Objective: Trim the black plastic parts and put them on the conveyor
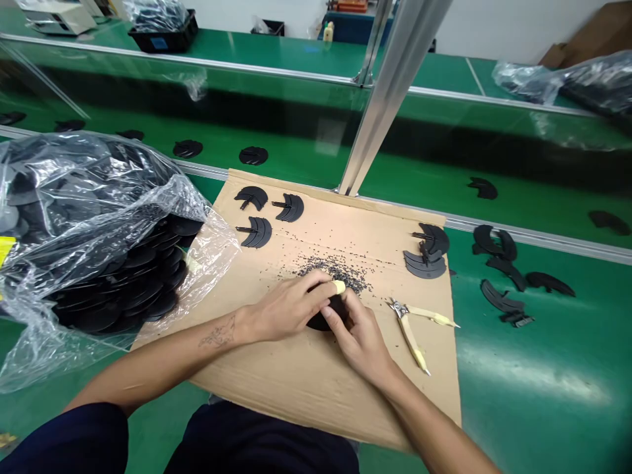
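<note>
Between both hands, low over the cardboard sheet [296, 388], is a dark round plastic part [320, 321], mostly covered by fingers. My left hand [291, 304] grips it from the left, with a pale yellow cover on one fingertip. From the right, my right hand [359, 334] closes on the same part, thumb pressed near its front. Just beyond the hands lies a scatter of small black plastic bits [340, 268]. Right of my right hand, a pair of nippers [407, 322] with cream handles rests with its handles spread.
A clear plastic bag [99, 178] of stacked black discs stands at left. Several black curved pieces [254, 232] lie on the cardboard's corners, others [501, 296] on the green table at right. A metal post [380, 125] rises behind the cardboard; black parts [253, 155] lie along the green belt.
</note>
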Motion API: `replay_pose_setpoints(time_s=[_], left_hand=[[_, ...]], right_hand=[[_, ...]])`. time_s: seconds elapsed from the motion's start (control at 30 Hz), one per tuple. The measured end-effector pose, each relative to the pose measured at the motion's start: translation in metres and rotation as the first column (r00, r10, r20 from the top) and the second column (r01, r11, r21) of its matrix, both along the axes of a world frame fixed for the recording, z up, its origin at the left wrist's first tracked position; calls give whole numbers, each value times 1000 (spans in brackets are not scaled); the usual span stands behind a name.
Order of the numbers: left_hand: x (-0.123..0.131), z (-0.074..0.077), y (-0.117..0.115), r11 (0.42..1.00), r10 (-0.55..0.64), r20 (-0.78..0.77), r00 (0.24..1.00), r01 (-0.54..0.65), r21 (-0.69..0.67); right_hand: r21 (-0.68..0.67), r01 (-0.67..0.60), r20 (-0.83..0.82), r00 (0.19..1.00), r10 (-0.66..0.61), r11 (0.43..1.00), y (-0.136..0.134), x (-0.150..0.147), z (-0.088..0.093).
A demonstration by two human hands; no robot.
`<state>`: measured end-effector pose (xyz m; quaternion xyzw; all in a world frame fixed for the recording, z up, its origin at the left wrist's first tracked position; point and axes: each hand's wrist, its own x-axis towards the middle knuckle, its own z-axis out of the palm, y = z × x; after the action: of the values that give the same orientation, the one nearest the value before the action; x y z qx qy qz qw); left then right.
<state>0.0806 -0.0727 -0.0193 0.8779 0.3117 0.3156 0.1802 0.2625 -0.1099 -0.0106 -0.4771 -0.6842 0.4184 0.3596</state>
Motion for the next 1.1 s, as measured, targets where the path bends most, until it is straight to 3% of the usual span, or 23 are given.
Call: replay_pose_setpoints(time_s=[0.2,0.33,0.47,0.67,1.1], left_hand=[[-2,8,0,985,56,316,947,-1,-173],[-4,9,1,981,71,410,909,11,-194],[-4,8,1,986,3,467,884,76,-151],[-3,8,0,995,-70,482,873,98,-32],[-4,16,-3,996,-29,486,873,67,-60]], right_hand=[[188,19,43,999,-28,982,0,4,1],[368,4,92,995,-41,930,1,6,0],[463,0,100,994,-52,886,1,6,0],[447,-38,83,997,1,894,0,5,2],[340,-50,20,999,46,939,0,5,1]])
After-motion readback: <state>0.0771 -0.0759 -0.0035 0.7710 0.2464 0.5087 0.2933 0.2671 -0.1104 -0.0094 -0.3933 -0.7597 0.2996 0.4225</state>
